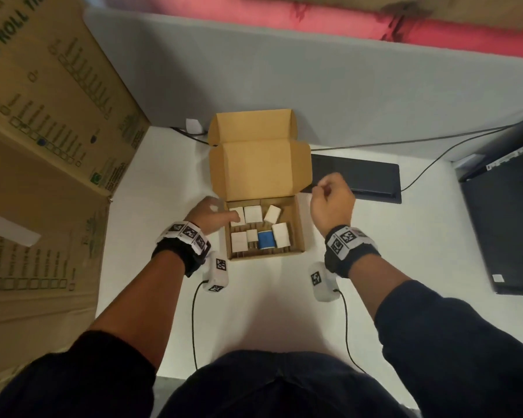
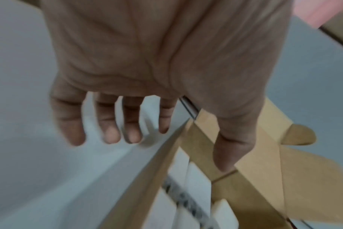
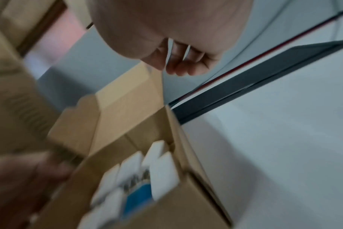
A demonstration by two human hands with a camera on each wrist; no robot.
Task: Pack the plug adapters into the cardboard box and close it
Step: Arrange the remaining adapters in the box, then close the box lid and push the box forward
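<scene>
The small cardboard box (image 1: 266,254) sits mid-table with its lid (image 1: 260,170) standing open at the back. Inside it are several white plug adapters (image 1: 252,214) and one blue one (image 1: 266,239). My left hand (image 1: 224,211) is at the box's left rear corner, its thumb lying over the wall (image 2: 147,178) and its fingers (image 2: 112,133) straight outside, holding nothing. My right hand (image 1: 322,188) hovers beside the lid's right flap with its fingers (image 3: 184,66) curled and nothing seen in them. The right wrist view shows the adapters (image 3: 162,173) blurred.
A big printed carton (image 1: 43,131) fills the left side. A black flat panel (image 1: 360,179) lies behind the right hand, and a black device (image 1: 504,221) sits at the far right with cables (image 1: 435,137). A grey partition (image 1: 314,86) closes the back; bare white table (image 1: 269,312) lies in front.
</scene>
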